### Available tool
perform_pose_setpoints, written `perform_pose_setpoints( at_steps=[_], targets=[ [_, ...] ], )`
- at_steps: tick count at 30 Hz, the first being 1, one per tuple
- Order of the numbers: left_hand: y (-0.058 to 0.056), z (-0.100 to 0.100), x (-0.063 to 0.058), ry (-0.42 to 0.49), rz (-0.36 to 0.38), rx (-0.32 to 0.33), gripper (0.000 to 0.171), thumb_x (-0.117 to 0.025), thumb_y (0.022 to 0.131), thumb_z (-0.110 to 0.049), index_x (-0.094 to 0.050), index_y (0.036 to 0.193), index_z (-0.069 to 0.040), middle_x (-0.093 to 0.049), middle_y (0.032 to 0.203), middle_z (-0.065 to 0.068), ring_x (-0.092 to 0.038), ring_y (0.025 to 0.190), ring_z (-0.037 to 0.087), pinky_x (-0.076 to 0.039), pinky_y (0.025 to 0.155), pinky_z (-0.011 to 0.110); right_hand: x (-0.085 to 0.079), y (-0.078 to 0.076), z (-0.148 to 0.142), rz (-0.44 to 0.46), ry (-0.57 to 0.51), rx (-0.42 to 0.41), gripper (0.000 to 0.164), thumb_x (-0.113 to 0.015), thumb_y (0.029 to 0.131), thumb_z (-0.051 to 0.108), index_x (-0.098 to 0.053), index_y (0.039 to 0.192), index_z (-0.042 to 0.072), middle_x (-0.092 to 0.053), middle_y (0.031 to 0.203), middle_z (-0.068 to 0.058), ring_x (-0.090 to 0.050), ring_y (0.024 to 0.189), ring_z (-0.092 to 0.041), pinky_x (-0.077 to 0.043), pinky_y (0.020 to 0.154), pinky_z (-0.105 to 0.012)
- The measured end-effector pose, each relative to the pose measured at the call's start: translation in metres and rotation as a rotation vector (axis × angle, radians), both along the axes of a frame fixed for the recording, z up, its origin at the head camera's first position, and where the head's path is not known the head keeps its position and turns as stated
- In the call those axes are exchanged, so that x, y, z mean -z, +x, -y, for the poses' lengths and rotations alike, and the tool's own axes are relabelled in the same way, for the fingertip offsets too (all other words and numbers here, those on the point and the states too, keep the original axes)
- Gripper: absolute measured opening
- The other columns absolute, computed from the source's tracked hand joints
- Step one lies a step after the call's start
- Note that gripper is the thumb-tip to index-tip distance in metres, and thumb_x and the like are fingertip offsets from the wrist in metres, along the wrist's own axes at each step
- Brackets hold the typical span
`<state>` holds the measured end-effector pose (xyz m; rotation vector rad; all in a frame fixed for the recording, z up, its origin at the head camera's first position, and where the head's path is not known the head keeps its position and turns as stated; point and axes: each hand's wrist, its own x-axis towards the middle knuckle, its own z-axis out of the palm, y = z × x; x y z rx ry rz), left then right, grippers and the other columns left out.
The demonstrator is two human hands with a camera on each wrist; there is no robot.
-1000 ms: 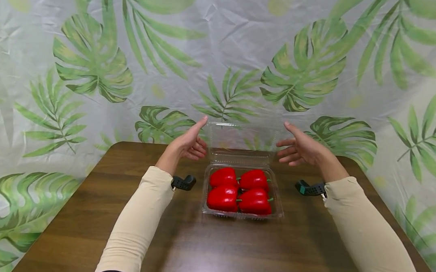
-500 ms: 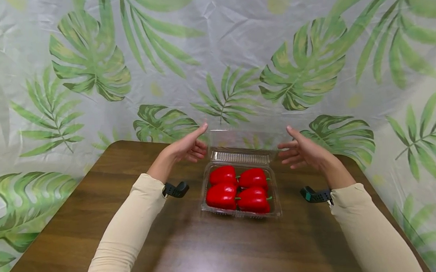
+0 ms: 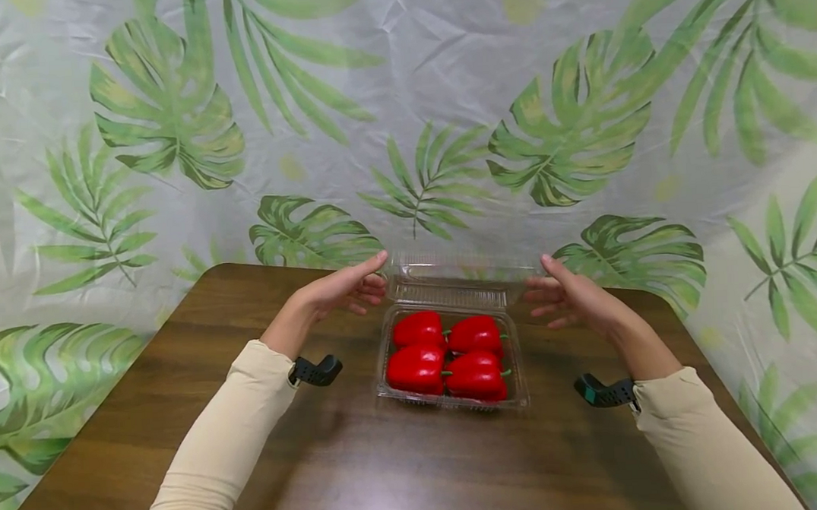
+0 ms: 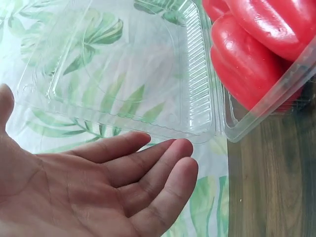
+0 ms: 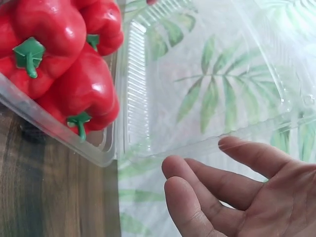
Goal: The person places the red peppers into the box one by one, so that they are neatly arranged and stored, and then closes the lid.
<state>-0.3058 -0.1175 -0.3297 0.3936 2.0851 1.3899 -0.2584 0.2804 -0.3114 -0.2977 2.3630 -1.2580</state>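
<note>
A clear plastic clamshell box [image 3: 520,391] sits on the table with several red bell peppers [image 3: 416,370] in its base. Its see-through lid [image 3: 451,295] stands raised along the far side. To the left of the lid is my left hand [image 3: 338,290], thumb up at the lid's upper corner. In the left wrist view its fingertips [image 4: 183,148] lie right at the lid's side edge, fingers loosely extended. My right hand [image 3: 578,297] is at the opposite side, its thumb near the other upper corner; its fingers [image 5: 227,185] are relaxed along that edge in the right wrist view.
The brown wooden table [image 3: 390,469] extends around the box, its back edge close behind the lid. A leaf-patterned cloth [image 3: 442,94] hangs behind. Black straps [image 3: 318,371] are on both wrists.
The lid's upper edge has come lower in the head view, and both hands' thumbs have come down alongside it. The wrists have moved outward and nearer. The peppers and base have stayed put.
</note>
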Motion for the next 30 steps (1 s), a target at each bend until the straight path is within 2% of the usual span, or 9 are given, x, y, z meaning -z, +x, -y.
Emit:
perform_pose_setpoints(
  at_steps=[6,15,23,30],
  targets=[
    [0.004,0.002,-0.003,-0.013,-0.033,0.055,0.090,-0.024,0.097,-0.069,-0.026,0.155,-0.001,-0.030,0.161,0.020,-0.036,0.146,0.037,-0.036,0.117,0.053,-0.001,0.003,-0.001,-0.023,0.001,0.004,0.089,-0.009,0.099,0.068,-0.023,0.157,0.002,-0.034,0.156,-0.029,-0.042,0.138,-0.049,-0.045,0.108,-0.057],
    [0.008,0.001,-0.002,-0.002,-0.042,0.049,0.084,-0.028,0.099,-0.063,-0.022,0.157,-0.003,-0.028,0.163,0.019,-0.032,0.149,0.037,-0.036,0.117,0.054,0.003,0.005,-0.002,-0.057,-0.001,-0.022,0.082,-0.012,0.102,0.063,-0.024,0.156,0.003,-0.032,0.157,-0.029,-0.038,0.141,-0.049,-0.041,0.111,-0.059],
    [0.014,0.008,0.005,0.025,-0.054,0.053,0.081,-0.030,0.101,-0.059,-0.021,0.157,-0.001,-0.026,0.162,0.022,-0.029,0.150,0.040,-0.036,0.116,0.054,0.012,0.006,0.003,-0.094,-0.024,-0.032,0.077,-0.021,0.105,0.056,-0.029,0.153,-0.004,-0.033,0.156,-0.029,-0.033,0.144,-0.049,-0.036,0.113,-0.062],
    [0.021,0.007,0.018,0.056,-0.076,0.040,0.071,-0.037,0.102,-0.048,-0.030,0.154,-0.001,-0.031,0.161,0.021,-0.031,0.148,0.042,-0.035,0.116,0.057,0.027,0.016,-0.001,-0.177,-0.050,-0.056,0.066,-0.026,0.109,0.042,-0.032,0.150,-0.009,-0.035,0.153,-0.033,-0.033,0.142,-0.051,-0.039,0.110,-0.062]
  ],
)
